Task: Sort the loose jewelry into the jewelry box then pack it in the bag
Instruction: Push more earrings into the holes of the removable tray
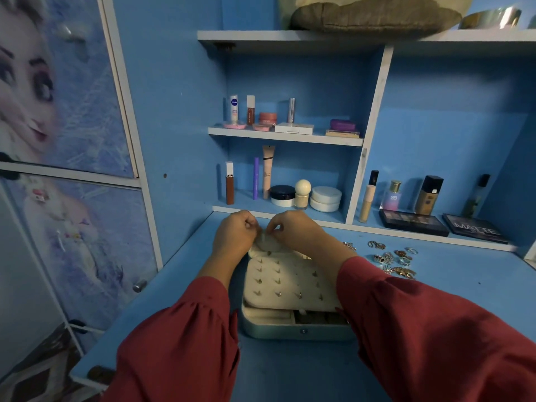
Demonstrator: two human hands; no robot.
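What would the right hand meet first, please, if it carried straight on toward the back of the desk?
Probably the low shelf edge just behind the right hand, with the white jars beyond it. Depth is hard to judge from this view.

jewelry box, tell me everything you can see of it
The jewelry box lies open on the blue desk, between the person's red sleeves. Its outer shell looks pale metallic blue with rounded corners and a small stud on the front edge. A cream padded panel dotted with small earrings in rows lies over it; compartments show beneath at the front. At the far end the left hand and right hand pinch something small over the panel. Loose jewelry lies to its right, apart.
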